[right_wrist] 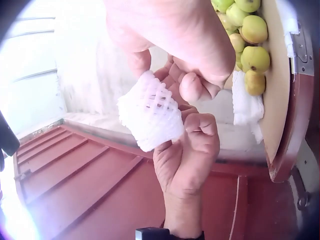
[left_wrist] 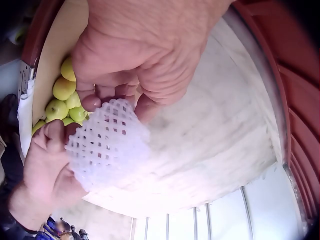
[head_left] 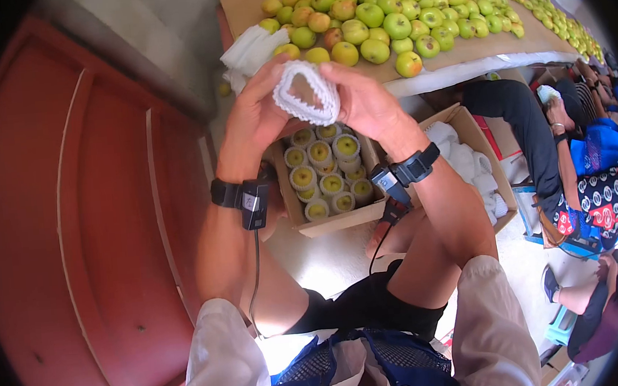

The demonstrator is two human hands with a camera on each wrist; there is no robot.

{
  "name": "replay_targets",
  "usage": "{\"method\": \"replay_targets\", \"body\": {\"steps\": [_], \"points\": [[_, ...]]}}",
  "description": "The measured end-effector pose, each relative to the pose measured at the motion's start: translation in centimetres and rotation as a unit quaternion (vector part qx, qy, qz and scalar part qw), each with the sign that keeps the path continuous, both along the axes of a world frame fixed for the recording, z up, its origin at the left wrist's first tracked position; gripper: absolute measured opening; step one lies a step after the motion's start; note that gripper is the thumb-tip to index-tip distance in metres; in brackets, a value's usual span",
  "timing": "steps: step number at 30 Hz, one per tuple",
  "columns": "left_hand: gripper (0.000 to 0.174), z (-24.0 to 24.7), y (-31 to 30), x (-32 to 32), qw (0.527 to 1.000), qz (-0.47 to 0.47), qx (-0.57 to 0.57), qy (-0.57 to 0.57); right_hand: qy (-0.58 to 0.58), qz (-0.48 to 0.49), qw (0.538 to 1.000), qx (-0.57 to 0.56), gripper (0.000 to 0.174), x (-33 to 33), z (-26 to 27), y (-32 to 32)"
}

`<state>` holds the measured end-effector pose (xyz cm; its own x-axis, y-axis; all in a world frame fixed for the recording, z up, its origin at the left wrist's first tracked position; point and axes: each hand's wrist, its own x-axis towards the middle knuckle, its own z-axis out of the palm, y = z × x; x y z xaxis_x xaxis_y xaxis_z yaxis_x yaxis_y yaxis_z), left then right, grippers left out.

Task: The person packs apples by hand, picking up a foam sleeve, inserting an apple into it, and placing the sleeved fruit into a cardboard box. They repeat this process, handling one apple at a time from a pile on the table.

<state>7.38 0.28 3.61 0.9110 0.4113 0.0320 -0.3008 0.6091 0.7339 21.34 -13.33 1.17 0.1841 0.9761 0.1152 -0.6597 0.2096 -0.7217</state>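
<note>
A white foam net sleeve [head_left: 325, 96] is held up between both hands, stretched to a rounded triangular opening with tan showing through it. My left hand [head_left: 262, 108] pinches one side of the sleeve, thumb and fingers at its edge. Opposite it, my right hand [head_left: 369, 102] grips the other side. In the left wrist view the diamond mesh of the foam net [left_wrist: 107, 142] spreads between the hands. Below the hands, a cardboard box [head_left: 326, 226] holds upright rows of green apples [head_left: 320, 151] in white foam sleeves.
Loose green apples [head_left: 397, 26] cover a brown-topped table [head_left: 247, 2] ahead. A stack of flat white foam sleeves [head_left: 254, 48] lies at its near left corner. Another box with white foam sleeves [head_left: 466, 162] stands right. A red panel [head_left: 49, 213] borders the left; people sit at right.
</note>
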Motion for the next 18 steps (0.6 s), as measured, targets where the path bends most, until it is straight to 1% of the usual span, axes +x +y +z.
{"method": "replay_targets", "body": {"steps": [3, 4, 7, 10, 13, 16, 18], "points": [[0.041, 0.4, -0.3, -0.3, 1.0, -0.008, 0.015, -0.005, -0.02, -0.014, 1.0, -0.005, 0.023, 0.0, -0.5, 0.2], [0.042, 0.0, 0.0, -0.3, 0.999, -0.034, 0.015, -0.005, -0.007, -0.031, 0.999, -0.013, 0.02, 0.1, -0.6, -0.1], [0.044, 0.5, -0.9, -0.9, 0.996, -0.055, -0.027, 0.064, 0.026, -0.07, 0.997, -0.019, 0.02, 0.4, -0.2, -0.3], [0.044, -0.4, -0.1, -0.9, 0.987, -0.156, -0.017, 0.023, 0.012, -0.045, 0.999, 0.007, 0.023, 0.9, -0.4, -0.5], [0.045, 0.1, -1.0, -0.6, 0.991, -0.127, 0.028, 0.036, -0.065, -0.065, 0.996, 0.004, 0.023, 0.9, -0.3, -0.4], [0.043, 0.1, -1.1, -0.1, 0.993, -0.109, 0.031, -0.016, -0.007, -0.102, 0.995, -0.002, 0.028, 0.3, 0.4, -0.2], [0.04, 0.1, -1.1, 0.2, 0.998, -0.056, 0.007, -0.026, 0.025, -0.054, 0.998, 0.017, 0.031, 0.7, 0.3, 0.1]]}}
